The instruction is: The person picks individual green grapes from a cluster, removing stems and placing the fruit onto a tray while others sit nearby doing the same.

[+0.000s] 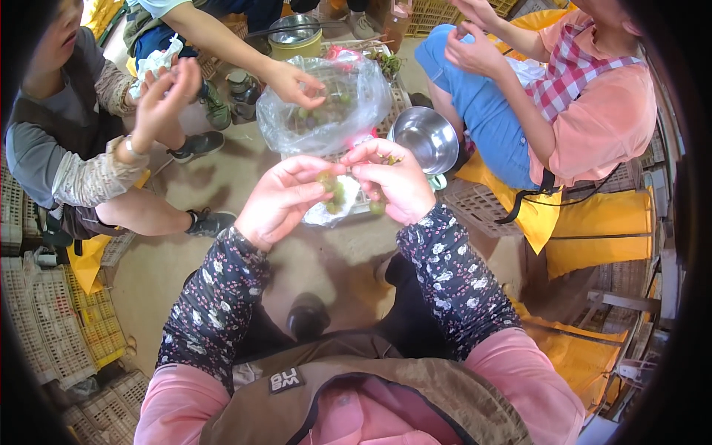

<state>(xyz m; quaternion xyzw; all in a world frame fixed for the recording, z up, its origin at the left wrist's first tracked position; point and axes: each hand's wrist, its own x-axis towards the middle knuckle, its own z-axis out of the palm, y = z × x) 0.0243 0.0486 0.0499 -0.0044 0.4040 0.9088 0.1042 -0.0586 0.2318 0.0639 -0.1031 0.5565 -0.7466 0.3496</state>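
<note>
Over my lap, my left hand [285,194] and my right hand [389,179] meet at the fingertips, both closed in a pinch. Green grapes [335,199] hang at the fingers of my left hand. More grapes [377,204] dangle below my right hand, and bits of stem show above its fingers. Beneath the hands lies a crumpled white tissue or wrapper [326,213], partly covered. Just beyond them, a clear plastic bag [278,126] stands open with grapes inside. Another person's hand [297,85] reaches over that bag.
A steel bowl [424,139] stands right of the bag. Behind it is a yellowish pail [295,48]. People sit close on the left and right, one wearing a checked apron [567,70]. Plastic crates [44,319] line the left; yellow sheets [601,230] hang at right.
</note>
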